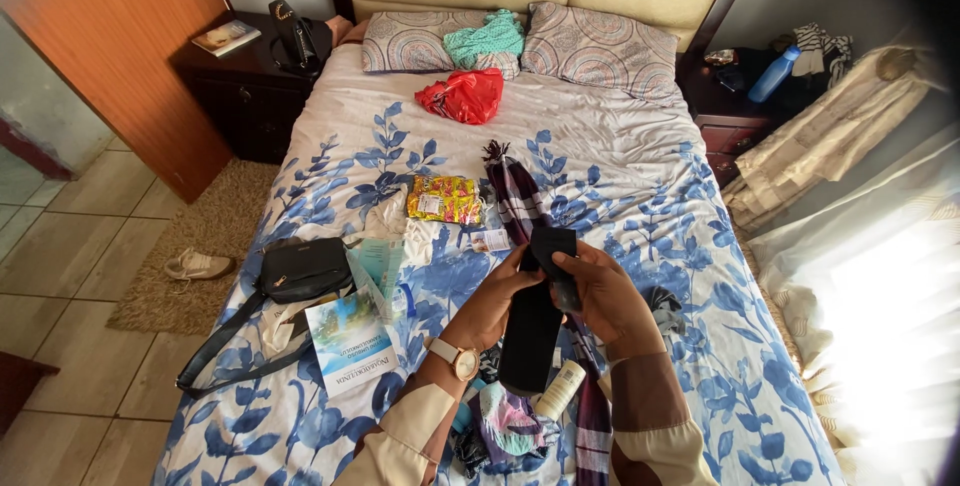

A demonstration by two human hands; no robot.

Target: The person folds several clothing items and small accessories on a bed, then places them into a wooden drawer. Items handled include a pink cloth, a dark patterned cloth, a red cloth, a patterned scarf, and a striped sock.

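Note:
Both my hands hold a long black sock (533, 331) over the bed, its top folded over at the fingertips. My left hand (497, 296), with a watch on the wrist, grips the sock's left edge. My right hand (605, 296) grips the right side near the folded top. Beneath them lies a dark plaid scarf (517, 196) running up the blue-flowered bedsheet (640, 196). A white tube (559, 390) and a bundle of colourful cloth (505, 421) rest near my forearms.
On the bed lie a black shoulder bag (300, 271), a booklet (350, 343), a yellow snack packet (444, 199), a red plastic bag (463, 96) and two pillows (600, 46). Nightstands flank the bed; a blue bottle (772, 74) stands right. A shoe (198, 266) sits on the rug.

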